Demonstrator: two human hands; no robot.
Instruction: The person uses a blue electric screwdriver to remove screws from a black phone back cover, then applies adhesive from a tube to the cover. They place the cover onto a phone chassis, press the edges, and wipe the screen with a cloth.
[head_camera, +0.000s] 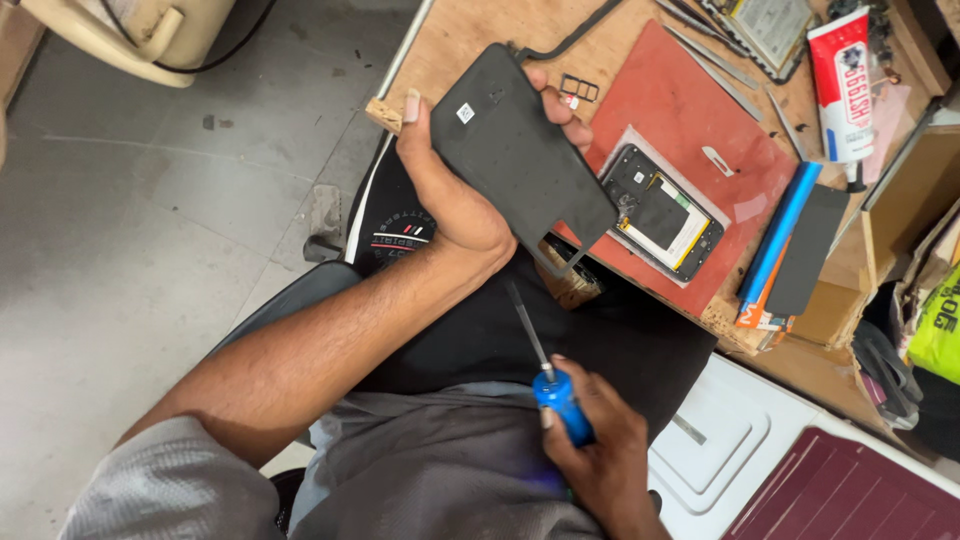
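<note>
The right hand (600, 455), nearest the camera and low over the lap, is curled shut around a blue-handled screwdriver (553, 385), its thin shaft tilted up and away; farther out, the left hand (465, 165) extends on a straight forearm, thumb and fingers clamping a black phone back cover (520, 150) at its edges. Beyond, an opened phone (665, 215) lies on a red mat (690, 110) on the wooden tabletop (470, 30).

The phone back cover (520, 150) looks like matt black plastic, the screwdriver (555, 385) has a glossy blue plastic handle and thin metal shaft, the mat (690, 110) seems smooth red rubber, the worktable (480, 30) raw wood.
</note>
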